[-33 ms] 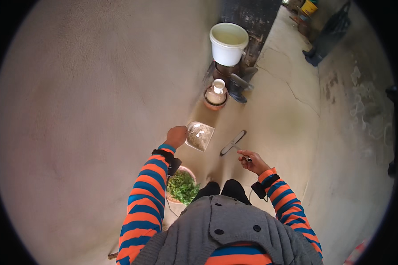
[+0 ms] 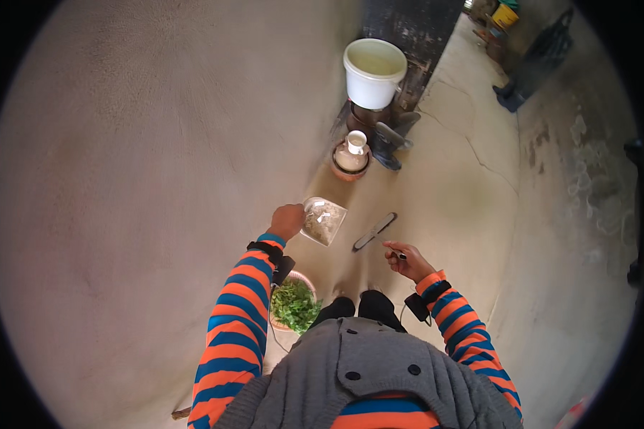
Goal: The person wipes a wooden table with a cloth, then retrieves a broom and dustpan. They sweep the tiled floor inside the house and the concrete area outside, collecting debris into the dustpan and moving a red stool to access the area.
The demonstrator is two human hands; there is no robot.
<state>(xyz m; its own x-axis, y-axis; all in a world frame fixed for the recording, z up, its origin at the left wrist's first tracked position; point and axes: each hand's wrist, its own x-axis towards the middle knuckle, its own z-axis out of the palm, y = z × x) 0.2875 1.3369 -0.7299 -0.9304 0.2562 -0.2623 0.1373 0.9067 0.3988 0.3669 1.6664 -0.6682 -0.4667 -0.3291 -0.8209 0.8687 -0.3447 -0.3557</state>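
My left hand holds a square clear container by its edge; greyish-beige granular stuff fills it. My right hand hovers lower to the right, its fingers pinched on a small dark object that is too small to identify. A long dark knife-like tool lies between the two hands, apparently on the concrete floor and apart from both. Both sleeves are striped orange and blue. A round basket of green leaves sits under my left forearm, by my feet.
A plastered wall fills the left. Ahead stand a white bucket of liquid on a dark stand, a brown pot with a white cup on it, and a dark sandal. A person's legs are far right.
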